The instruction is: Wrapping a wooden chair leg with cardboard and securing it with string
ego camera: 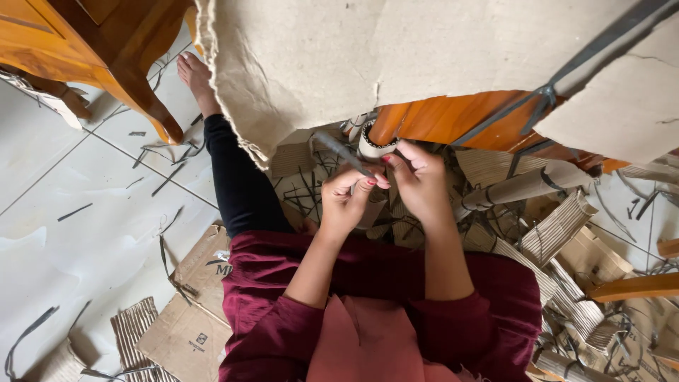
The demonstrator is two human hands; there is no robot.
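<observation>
Mid-strip work: left hand (344, 200) and right hand (419, 180) both pinching thin grey strip (344, 153) beside cardboard roll (373, 145). Next probably needed: steady pull, firm pinch.

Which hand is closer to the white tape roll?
Right. The right hand sits just below and beside the white tape roll, its fingertips almost at it. The left hand is lower and further left, pinching a thin grey strip.
</observation>
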